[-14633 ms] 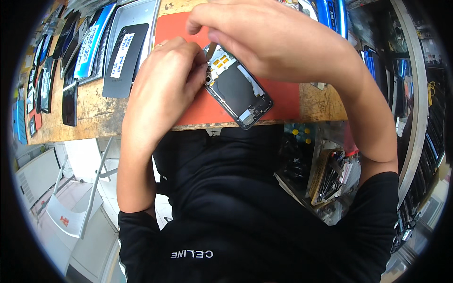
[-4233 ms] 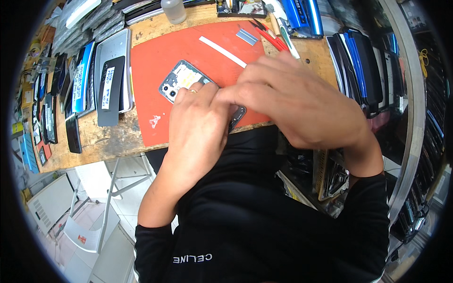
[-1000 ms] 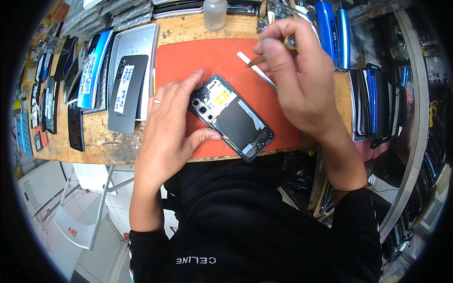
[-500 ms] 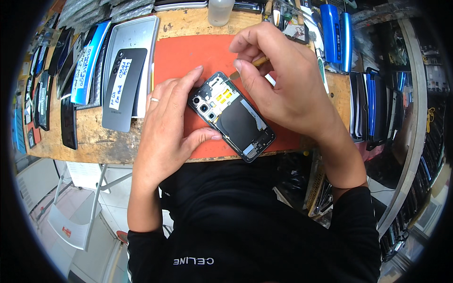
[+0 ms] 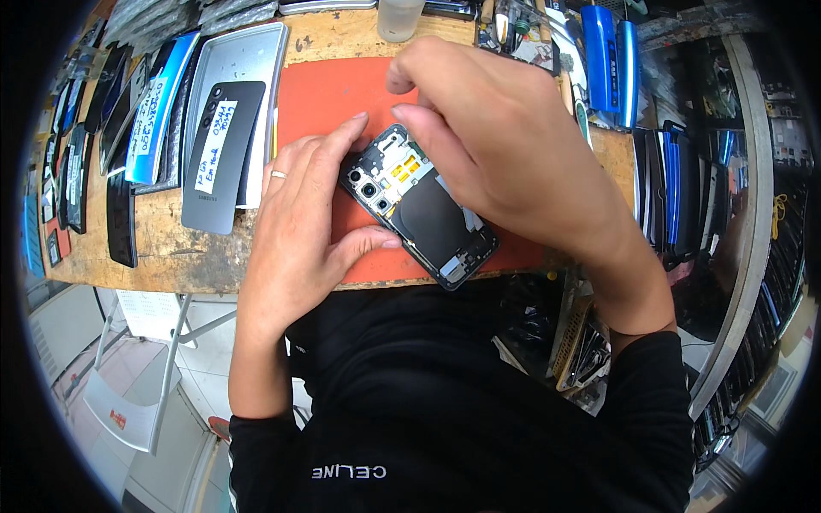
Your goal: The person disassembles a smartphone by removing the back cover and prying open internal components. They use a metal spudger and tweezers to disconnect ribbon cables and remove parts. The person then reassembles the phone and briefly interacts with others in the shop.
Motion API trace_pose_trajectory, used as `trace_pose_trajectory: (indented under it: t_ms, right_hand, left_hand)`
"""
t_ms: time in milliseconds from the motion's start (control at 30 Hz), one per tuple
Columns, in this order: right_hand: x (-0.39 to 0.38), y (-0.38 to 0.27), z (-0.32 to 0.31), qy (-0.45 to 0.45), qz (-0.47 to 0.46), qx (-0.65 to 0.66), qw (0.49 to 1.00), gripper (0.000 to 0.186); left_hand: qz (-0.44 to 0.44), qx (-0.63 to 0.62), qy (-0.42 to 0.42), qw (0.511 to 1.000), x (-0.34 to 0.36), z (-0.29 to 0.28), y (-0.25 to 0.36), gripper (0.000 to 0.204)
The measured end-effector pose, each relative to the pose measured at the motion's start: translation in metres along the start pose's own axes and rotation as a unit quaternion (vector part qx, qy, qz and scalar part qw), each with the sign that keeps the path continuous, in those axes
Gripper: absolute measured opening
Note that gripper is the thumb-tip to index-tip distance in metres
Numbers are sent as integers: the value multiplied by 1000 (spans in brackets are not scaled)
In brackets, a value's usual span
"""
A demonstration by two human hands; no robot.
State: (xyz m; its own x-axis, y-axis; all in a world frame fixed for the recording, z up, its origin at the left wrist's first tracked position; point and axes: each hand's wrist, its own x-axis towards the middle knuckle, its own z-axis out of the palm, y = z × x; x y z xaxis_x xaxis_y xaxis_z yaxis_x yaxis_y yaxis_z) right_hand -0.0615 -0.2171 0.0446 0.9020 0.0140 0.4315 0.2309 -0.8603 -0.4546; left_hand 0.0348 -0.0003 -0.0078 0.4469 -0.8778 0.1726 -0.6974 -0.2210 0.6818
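Well to the left of the left fingers, a blue panel (image 5: 178, 61) is leaning among other flat pieces on the wooden bench (image 5: 184, 248). Nearer those fingers, a dark grey back cover (image 5: 246, 128) with a white label is lying partly over a silver tray (image 5: 250, 56). The person's left hand (image 5: 295, 209), wearing a ring, is bracing the opened phone (image 5: 423, 218), its thumb spread well away from its index finger along the phone's left edge. The phone is slanting across an orange mat (image 5: 333, 85) between the left fingers and the right hand (image 5: 492, 111), its three cameras facing up just beside the left fingers. The right hand is arching over the phone's right side, thumb tip and curled index finger standing slightly apart near its upper end; whether the hidden fingers are pinching anything cannot be told. Well to the right of the right fingers, two blue cylinders (image 5: 600, 64) are standing.
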Motion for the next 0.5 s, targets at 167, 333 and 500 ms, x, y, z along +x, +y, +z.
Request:
trace_pose_trajectory:
  t_ms: [167, 333, 500]
  right_hand:
    - [12, -6, -23, -182, -7, -133, 974, 18]
    - [30, -2, -37, -257, -83, -38, 962, 33]
    - [32, 5, -47, -304, -44, -69, 949, 39]
  left_hand:
    - [3, 5, 4, 1000, -1, 0, 1, 112]
    - [13, -2, 11, 1000, -1, 1, 1, 102]
    - [23, 2, 22, 999, 0, 2, 1, 97]
